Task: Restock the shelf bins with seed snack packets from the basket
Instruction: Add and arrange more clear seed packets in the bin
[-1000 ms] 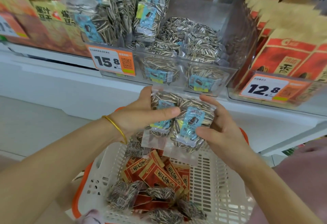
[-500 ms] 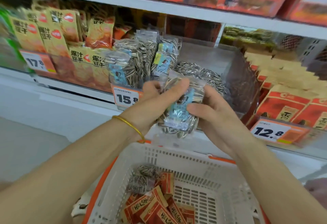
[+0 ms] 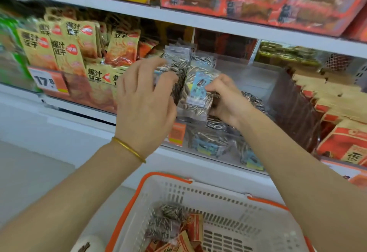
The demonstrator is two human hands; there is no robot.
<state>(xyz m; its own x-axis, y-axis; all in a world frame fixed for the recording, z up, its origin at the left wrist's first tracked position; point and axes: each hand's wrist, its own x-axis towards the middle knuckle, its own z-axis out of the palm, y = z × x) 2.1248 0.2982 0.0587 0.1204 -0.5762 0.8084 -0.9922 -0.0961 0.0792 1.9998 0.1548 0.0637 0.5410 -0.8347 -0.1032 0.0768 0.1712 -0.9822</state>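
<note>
A clear sunflower seed packet (image 3: 195, 96) with a blue label stands upright over the clear shelf bin (image 3: 256, 76), and my right hand (image 3: 224, 96) grips its right side. My left hand (image 3: 145, 100) holds the upright seed packets (image 3: 176, 62) at the bin's left, fingers curled round them. More seed packets (image 3: 210, 144) lie flat at the bin's front. Below stands the white and orange basket (image 3: 222, 196), with a seed packet (image 3: 166, 222) and red packets (image 3: 194, 230) inside.
Yellow snack bags (image 3: 65, 49) fill the bin to the left, above a 17.8 price tag (image 3: 47, 81). Red and tan packets (image 3: 341, 130) fill the bin to the right. A white shelf board (image 3: 218, 23) with boxed goods runs overhead.
Both hands lifted the seed packets from above the basket up into the clear bin. My left hand shifted onto the upright stack, my right keeps one packet. The view tilted up.
</note>
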